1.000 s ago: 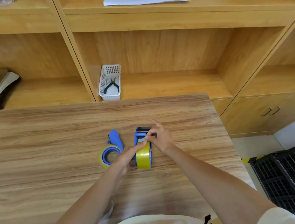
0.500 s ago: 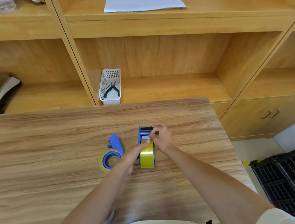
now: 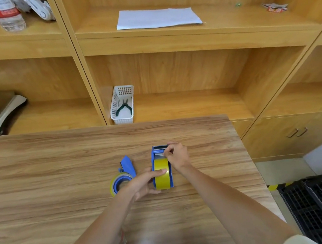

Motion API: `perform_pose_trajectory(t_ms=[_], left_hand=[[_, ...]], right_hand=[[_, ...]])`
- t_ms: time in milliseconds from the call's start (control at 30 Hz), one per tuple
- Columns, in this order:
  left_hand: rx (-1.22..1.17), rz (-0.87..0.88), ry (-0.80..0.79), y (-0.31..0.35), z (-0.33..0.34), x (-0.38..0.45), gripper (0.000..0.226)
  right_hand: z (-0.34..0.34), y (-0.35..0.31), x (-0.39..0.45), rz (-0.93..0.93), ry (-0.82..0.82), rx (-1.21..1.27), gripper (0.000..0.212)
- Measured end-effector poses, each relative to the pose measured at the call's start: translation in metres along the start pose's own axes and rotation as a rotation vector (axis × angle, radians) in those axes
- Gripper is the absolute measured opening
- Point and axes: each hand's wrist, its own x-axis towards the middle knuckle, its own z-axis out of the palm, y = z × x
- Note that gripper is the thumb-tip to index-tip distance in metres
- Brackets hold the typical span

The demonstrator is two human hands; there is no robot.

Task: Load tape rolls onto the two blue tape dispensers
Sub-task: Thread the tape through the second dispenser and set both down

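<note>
On table [image 3: 42,175] | right hand [image 3: 177,155] nearer dispenser [image 3: 159,154] cutter | left hand [image 3: 145,183] stays on roll [image 3: 161,177]

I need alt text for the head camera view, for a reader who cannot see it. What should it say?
Two bare hands work on an upright blue tape dispenser holding a yellow tape roll on a wooden table: the left hand steadies the roll, the right hand pinches at the blade end. A second loaded dispenser lies on its side to the left, below wooden shelves.
</note>
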Motion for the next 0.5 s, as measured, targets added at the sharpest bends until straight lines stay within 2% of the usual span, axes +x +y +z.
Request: perform_pose_trajectory(t_ms=[233, 367, 500], left_hand=[[-0.134, -0.131, 0.240, 0.006, 0.012, 0.010, 0.067], [-0.125, -0.141, 0.220, 0.007, 0.018, 0.008, 0.063], [-0.133, -0.133, 0.176, 0.008, 0.018, 0.007, 0.059]], right_hand=[[-0.005, -0.006, -0.007, -0.110, -0.047, -0.181, 0.011], [-0.017, -0.003, -0.006, -0.242, -0.121, -0.336, 0.012], [-0.018, -0.001, -0.006, -0.224, -0.072, -0.255, 0.013]])
